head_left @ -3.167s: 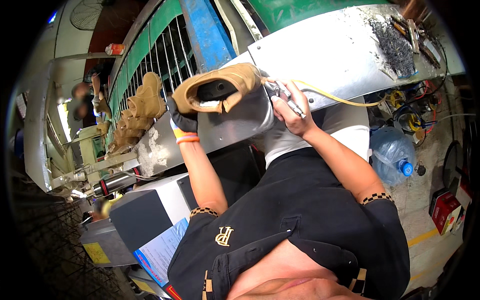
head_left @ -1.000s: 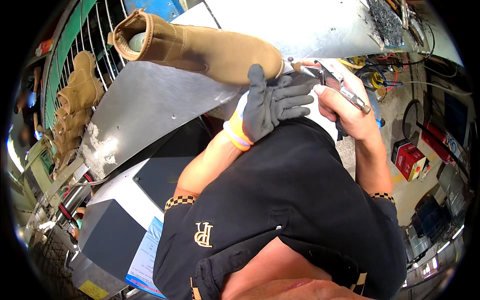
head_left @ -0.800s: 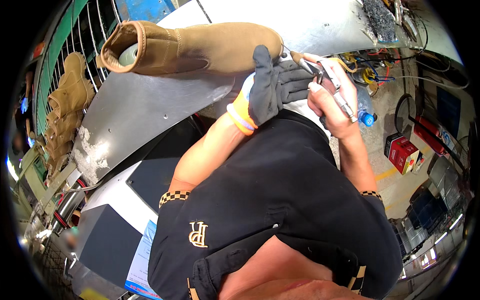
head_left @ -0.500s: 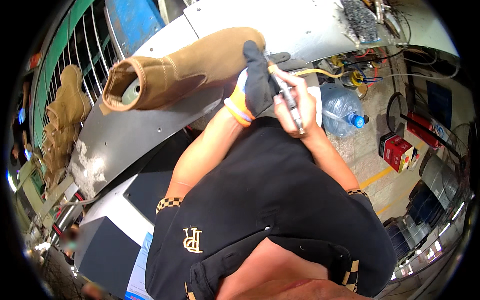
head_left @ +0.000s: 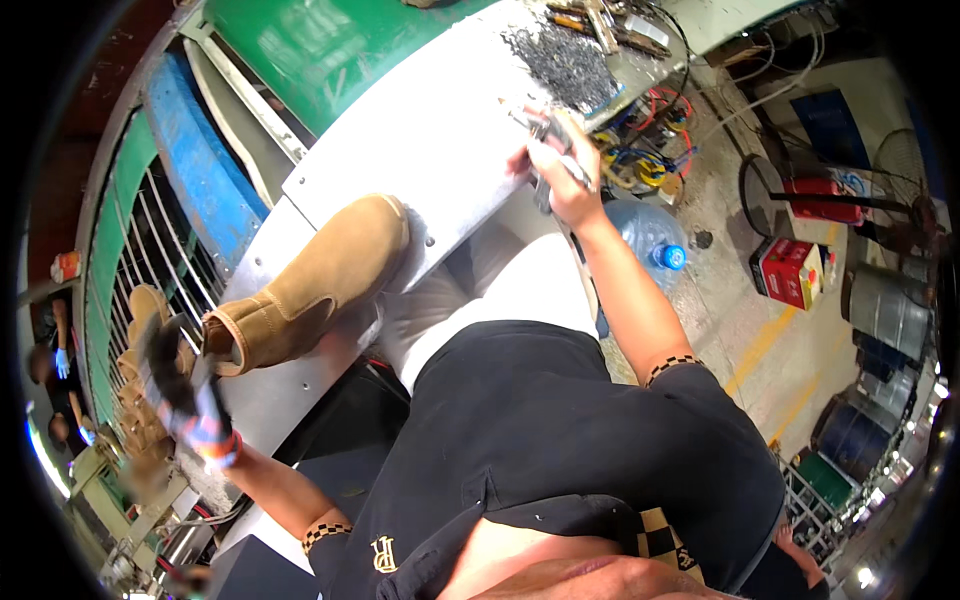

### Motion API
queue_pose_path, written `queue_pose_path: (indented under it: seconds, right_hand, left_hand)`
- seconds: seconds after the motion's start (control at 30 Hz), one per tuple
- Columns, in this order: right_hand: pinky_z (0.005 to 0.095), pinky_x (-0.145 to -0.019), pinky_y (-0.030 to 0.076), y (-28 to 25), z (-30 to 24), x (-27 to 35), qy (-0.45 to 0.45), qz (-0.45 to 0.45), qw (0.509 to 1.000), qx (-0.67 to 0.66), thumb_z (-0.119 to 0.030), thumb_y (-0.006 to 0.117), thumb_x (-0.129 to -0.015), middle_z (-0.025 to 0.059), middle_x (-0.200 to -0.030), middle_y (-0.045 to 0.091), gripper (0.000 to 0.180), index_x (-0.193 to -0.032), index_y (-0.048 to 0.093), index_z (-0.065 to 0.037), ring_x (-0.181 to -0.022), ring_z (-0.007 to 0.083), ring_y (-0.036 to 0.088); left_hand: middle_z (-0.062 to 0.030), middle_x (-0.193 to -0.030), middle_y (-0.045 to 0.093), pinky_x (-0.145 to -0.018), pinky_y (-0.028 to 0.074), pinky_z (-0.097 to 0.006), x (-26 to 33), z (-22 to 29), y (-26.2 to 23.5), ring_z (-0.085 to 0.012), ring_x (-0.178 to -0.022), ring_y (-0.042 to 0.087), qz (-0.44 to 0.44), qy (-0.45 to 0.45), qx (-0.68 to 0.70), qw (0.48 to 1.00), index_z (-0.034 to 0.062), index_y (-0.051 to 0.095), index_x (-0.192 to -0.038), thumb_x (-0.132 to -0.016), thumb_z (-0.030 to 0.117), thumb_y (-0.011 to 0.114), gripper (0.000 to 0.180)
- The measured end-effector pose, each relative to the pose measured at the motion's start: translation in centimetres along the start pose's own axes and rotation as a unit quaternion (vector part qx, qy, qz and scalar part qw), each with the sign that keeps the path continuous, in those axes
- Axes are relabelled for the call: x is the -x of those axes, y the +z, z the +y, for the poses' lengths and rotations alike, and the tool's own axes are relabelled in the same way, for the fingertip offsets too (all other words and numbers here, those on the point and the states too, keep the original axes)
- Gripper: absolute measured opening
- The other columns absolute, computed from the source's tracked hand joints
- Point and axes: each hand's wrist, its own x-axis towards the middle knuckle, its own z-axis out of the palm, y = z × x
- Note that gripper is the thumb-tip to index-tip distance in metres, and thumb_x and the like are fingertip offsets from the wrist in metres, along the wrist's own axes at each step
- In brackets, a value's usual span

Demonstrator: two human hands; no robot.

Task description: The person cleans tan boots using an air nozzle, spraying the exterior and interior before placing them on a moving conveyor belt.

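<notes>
A tan suede ankle boot (head_left: 320, 275) lies on the white and grey bench, its shaft opening toward the left. Just beyond that opening is my left hand (head_left: 185, 390) in a black glove with an orange and white cuff. It is blurred, but the thumb and fingers look apart with nothing between them. My bare right hand (head_left: 568, 175) is closed around a slim, silver metal tool (head_left: 548, 130), held above the right part of the bench. The exact kind of tool is unclear.
Dark shavings (head_left: 570, 65) and loose tools (head_left: 605, 25) lie at the bench's far end. Several tan boots (head_left: 140, 390) stand along the left by a wire rack. A clear water bottle (head_left: 640, 240), wires and a red box (head_left: 788, 272) are on the right.
My left hand has let go of the boot and moved left, past its shaft. The boot now lies on the bench. My right hand, with the tool, has moved up and away from the boot.
</notes>
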Motion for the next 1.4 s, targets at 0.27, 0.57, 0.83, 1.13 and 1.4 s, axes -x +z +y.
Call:
queue_pose_path:
  seconds: [0.27,0.57,0.83,1.13,1.4]
  right_hand:
    - [0.0266,-0.066,0.051,-0.7,2.2,-4.9,-0.017,0.072,0.997,-0.003,-0.012,0.052,-0.092,0.0095,-0.082,0.066,0.047,-0.134,0.045,0.007,-0.072,0.0147,0.065]
    - [0.027,-0.069,0.052,-1.5,2.7,-5.1,-0.022,0.069,0.997,-0.01,-0.014,0.054,-0.093,0.0093,-0.085,0.066,0.048,-0.137,0.046,0.003,-0.074,0.0139,0.063]
    - [0.0303,-0.069,0.052,0.0,2.0,-5.7,0.009,0.092,0.992,-0.09,-0.005,0.052,-0.09,0.01,-0.087,0.064,0.049,-0.138,0.043,0.002,-0.074,0.0155,0.061]
    - [0.0308,-0.068,0.052,-0.6,2.2,-4.8,-0.01,0.082,0.997,0.003,-0.018,0.049,-0.093,0.0125,-0.086,0.062,0.057,-0.141,0.034,0.008,-0.073,0.0183,0.059]
    - [0.0309,-0.065,0.05,-2.3,3.3,-5.3,0.039,0.066,0.997,0.009,-0.02,0.048,-0.095,0.0117,-0.086,0.061,0.054,-0.142,0.036,0.004,-0.074,0.0172,0.057]
  left_hand:
    - [-0.0112,-0.089,0.068,-0.075,0.049,-0.033,0.4,-1.0,1.4,-0.0215,-0.083,0.064,-0.175,-0.06,-0.016,0.983,-0.0031,0.069,-0.097,-0.084,0.016,0.064,0.024]
    - [-0.0091,-0.115,0.065,-0.085,0.055,-0.035,-12.8,-0.3,15.5,-0.0214,-0.098,0.065,0.028,-0.269,0.459,0.846,0.0035,0.06,-0.123,-0.101,0.023,0.05,0.031]
    - [-0.0145,-0.118,0.062,-0.093,0.049,-0.041,-30.7,-1.2,30.1,-0.0341,-0.112,0.059,-0.035,0.043,-0.176,0.983,0.0129,0.062,-0.114,-0.086,0.026,0.054,0.031]
    - [-0.0176,-0.132,0.058,-0.103,0.044,-0.04,-21.3,-18.3,5.4,-0.0349,-0.122,0.055,0.057,-0.174,-0.182,0.966,0.0117,0.058,-0.132,-0.078,0.059,0.066,0.072]
    - [-0.0173,-0.141,0.051,-0.108,0.039,-0.043,-9.2,-34.0,-18.5,-0.0333,-0.13,0.048,0.136,-0.458,-0.399,0.782,0.0045,0.05,-0.139,-0.067,0.075,0.066,0.102]
